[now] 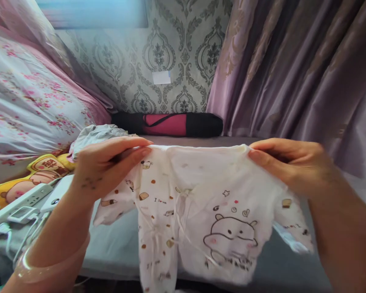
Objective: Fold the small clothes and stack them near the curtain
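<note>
A small white baby top (198, 203) hangs spread out in front of me. It has long sleeves, thin ties, a printed hippo face and little brown prints. My left hand (110, 162) pinches its upper edge at the left shoulder between thumb and fingers. At the right shoulder, my right hand (286, 160) grips the same edge in a pinch. The neckline stretches nearly straight between both hands, and the sleeves droop at the sides. A clear bangle circles my left wrist.
Below lies a grey surface (110, 244). At left are a power strip (33, 199) with plugs and cables, a yellow cushion (42, 179) and crumpled grey cloth (94, 136). A black and pink roll (167, 124) rests by the wall, with curtains (293, 73) at right.
</note>
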`<state>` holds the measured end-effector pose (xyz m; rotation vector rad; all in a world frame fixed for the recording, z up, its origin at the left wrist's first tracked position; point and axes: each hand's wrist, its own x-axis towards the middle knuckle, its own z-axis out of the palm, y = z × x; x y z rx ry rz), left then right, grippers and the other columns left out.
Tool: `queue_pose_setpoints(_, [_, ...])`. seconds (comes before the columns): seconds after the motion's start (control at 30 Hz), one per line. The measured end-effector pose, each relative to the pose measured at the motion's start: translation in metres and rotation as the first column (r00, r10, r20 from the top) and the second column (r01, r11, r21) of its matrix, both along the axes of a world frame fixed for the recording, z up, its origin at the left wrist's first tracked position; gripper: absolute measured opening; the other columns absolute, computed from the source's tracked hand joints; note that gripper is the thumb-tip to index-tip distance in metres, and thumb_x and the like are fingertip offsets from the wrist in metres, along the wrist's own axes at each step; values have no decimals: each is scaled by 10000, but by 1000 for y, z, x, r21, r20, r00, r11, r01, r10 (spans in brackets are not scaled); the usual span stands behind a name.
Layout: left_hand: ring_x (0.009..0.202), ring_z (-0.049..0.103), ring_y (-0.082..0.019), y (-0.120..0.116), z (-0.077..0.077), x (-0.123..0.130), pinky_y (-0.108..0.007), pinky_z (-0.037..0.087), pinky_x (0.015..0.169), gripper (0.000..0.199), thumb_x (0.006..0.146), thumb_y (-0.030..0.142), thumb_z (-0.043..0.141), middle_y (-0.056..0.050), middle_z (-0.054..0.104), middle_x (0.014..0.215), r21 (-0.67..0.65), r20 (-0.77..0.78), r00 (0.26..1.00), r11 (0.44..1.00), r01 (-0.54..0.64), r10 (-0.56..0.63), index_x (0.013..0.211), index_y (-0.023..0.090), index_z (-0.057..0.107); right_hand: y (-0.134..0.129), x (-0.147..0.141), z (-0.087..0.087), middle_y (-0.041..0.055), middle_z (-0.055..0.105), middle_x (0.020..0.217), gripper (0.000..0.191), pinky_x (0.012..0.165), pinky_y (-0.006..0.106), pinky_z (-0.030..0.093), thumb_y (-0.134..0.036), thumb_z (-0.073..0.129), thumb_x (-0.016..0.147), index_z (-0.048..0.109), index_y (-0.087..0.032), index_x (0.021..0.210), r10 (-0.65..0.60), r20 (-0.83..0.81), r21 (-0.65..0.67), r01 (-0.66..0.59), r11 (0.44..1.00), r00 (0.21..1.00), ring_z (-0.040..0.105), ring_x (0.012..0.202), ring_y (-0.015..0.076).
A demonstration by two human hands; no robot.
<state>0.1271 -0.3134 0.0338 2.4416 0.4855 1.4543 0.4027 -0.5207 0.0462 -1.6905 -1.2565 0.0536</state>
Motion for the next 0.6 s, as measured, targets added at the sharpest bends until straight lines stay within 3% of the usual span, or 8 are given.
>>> queue_pose_setpoints(0.1, [590,560,-119,32,-31,24,-221,429,529,190,800,399,664,12,697,731,-270,-213,972,962,41,-101,896,263,755,33,22,-39,26,721,767,323,467,274,481,-549,663,778,748,-266,908,119,-165,-180,-148,973,979,636,608,183])
queue_pose_setpoints(0.2, [612,593,-147,67,-82,55,-212,434,561,245,791,420,636,-12,695,682,-465,-347,895,880,96,-280,797,204,751,68,44,-95,29,720,787,346,548,273,486,-520,608,811,736,-211,900,184,-249,-311,-259,914,951,637,667,183])
queue_pose_setpoints(0.27, [626,607,-160,86,-117,74,-214,431,580,253,789,418,618,-23,701,678,-489,-397,863,868,89,-312,787,201,749,89,56,-133,30,714,789,340,603,278,486,-493,581,820,724,-187,851,195,-207,-353,-259,899,959,631,703,184])
queue_pose_setpoints(0.37, [691,630,-176,107,-160,97,-223,439,627,319,824,418,538,-52,724,767,-421,-510,811,905,57,-288,878,183,747,112,71,-176,31,698,753,339,591,262,449,-460,538,835,726,-177,835,171,-63,-425,-182,887,983,605,688,176])
queue_pose_setpoints(0.47, [759,649,-183,123,-186,112,-228,455,677,354,843,391,479,-71,737,834,-355,-641,734,935,-24,-224,938,168,737,128,82,-198,37,695,754,322,583,241,412,-419,521,841,732,-176,845,155,39,-470,-119,875,987,595,691,168])
queue_pose_setpoints(0.6, [798,659,-187,141,-199,125,-233,466,703,363,863,384,452,-78,740,875,-303,-698,694,951,-66,-175,968,176,730,141,95,-206,36,702,772,309,620,245,409,-397,503,859,729,-188,890,163,100,-510,-90,856,981,603,708,171])
